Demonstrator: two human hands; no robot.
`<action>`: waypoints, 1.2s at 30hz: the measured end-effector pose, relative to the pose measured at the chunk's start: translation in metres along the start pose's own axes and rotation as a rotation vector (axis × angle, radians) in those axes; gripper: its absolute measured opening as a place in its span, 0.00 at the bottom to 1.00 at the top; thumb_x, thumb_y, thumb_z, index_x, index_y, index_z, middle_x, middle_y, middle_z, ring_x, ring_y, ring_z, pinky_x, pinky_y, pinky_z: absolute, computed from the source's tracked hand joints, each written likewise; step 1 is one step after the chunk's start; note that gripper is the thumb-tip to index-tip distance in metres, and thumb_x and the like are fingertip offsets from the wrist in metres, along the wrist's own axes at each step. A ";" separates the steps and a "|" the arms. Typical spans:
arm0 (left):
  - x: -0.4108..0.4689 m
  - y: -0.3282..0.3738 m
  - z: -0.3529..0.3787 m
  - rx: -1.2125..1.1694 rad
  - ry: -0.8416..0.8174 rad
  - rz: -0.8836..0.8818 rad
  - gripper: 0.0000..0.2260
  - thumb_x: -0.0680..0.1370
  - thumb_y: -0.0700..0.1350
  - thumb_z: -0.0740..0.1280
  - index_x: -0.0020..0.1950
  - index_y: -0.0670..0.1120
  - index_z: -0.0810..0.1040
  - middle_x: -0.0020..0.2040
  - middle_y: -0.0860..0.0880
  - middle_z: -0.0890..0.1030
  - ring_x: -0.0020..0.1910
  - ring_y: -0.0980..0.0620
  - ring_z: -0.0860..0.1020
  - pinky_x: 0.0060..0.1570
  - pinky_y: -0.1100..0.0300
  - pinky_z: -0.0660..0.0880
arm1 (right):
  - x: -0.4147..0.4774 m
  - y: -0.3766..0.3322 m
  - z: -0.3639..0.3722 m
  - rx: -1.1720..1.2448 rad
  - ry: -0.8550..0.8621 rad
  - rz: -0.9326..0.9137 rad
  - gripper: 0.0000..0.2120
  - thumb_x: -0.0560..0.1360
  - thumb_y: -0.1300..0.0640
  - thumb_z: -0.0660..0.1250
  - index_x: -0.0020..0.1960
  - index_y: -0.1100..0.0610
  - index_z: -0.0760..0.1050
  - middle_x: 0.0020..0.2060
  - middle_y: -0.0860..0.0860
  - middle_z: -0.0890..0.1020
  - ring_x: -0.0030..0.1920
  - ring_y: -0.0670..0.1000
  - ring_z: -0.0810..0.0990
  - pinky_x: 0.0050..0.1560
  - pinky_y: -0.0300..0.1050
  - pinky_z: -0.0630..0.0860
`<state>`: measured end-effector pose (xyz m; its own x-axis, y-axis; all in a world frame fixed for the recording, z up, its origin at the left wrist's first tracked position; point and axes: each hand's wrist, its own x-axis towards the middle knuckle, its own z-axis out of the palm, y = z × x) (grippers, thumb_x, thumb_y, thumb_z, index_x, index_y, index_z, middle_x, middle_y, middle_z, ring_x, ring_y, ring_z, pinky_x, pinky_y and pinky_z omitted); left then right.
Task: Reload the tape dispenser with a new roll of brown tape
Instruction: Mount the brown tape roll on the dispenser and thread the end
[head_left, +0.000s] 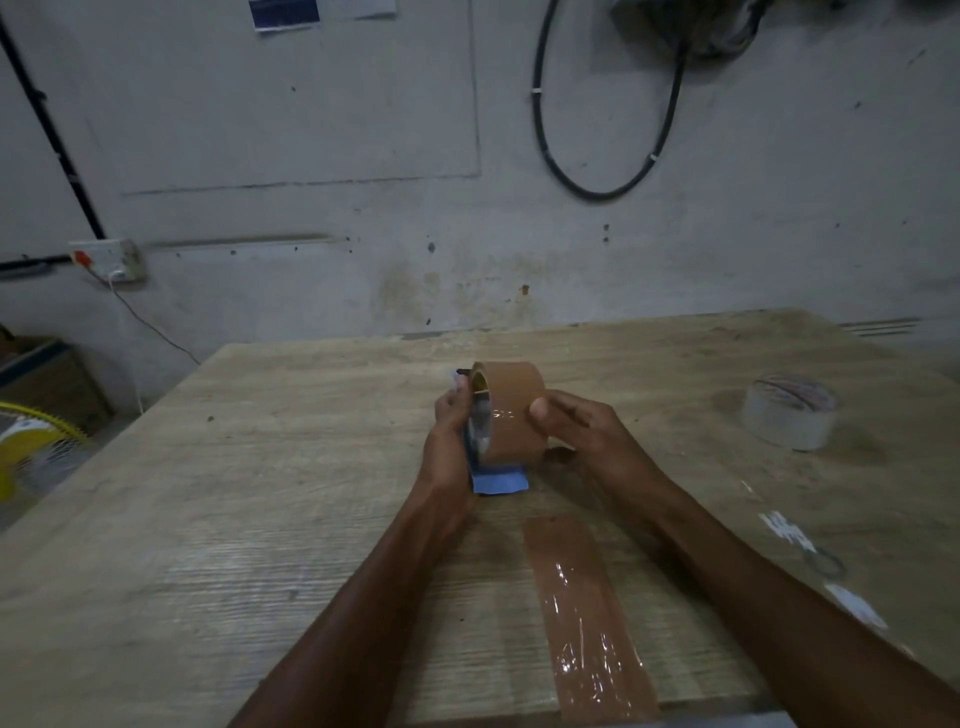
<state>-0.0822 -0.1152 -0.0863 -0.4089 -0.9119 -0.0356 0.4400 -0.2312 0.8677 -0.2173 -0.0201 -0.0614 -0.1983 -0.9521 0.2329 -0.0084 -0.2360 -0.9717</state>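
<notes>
A brown tape roll (511, 410) stands on edge above the middle of the wooden table (260, 493), seated against a blue tape dispenser (498, 480) whose blue base shows below the roll. My left hand (451, 441) grips the dispenser on the roll's left side. My right hand (576, 431) holds the roll from the right, thumb pressed on its outer face. Most of the dispenser is hidden behind the roll and my left hand.
A strip of brown tape (582, 618) is stuck flat on the table near the front edge. A clear tape roll (792, 413) lies at the right. A yellow fan (31, 447) and boxes stand on the floor at the left. The wall is close behind the table.
</notes>
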 end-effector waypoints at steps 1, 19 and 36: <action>0.002 -0.002 -0.002 0.035 0.017 0.017 0.28 0.79 0.62 0.62 0.70 0.43 0.75 0.62 0.37 0.82 0.59 0.35 0.82 0.50 0.45 0.82 | 0.000 0.000 0.003 0.009 -0.012 -0.004 0.26 0.71 0.44 0.70 0.64 0.56 0.79 0.57 0.55 0.85 0.57 0.54 0.85 0.58 0.52 0.81; 0.003 -0.003 -0.005 0.097 0.085 0.003 0.40 0.66 0.74 0.67 0.66 0.46 0.79 0.60 0.38 0.83 0.57 0.37 0.83 0.51 0.44 0.81 | -0.008 0.002 0.018 -0.053 0.016 -0.209 0.07 0.78 0.63 0.68 0.51 0.63 0.83 0.41 0.47 0.89 0.44 0.46 0.87 0.43 0.34 0.80; -0.010 0.012 0.000 -0.029 -0.004 -0.058 0.32 0.80 0.65 0.56 0.68 0.39 0.77 0.43 0.44 0.82 0.33 0.49 0.82 0.30 0.58 0.79 | -0.006 0.024 0.021 -0.315 -0.072 -0.205 0.17 0.76 0.49 0.70 0.57 0.60 0.84 0.52 0.51 0.87 0.53 0.49 0.86 0.58 0.53 0.81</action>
<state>-0.0730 -0.1085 -0.0755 -0.4380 -0.8951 -0.0834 0.4384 -0.2936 0.8495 -0.1954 -0.0244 -0.0857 -0.0921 -0.9050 0.4152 -0.3438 -0.3625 -0.8663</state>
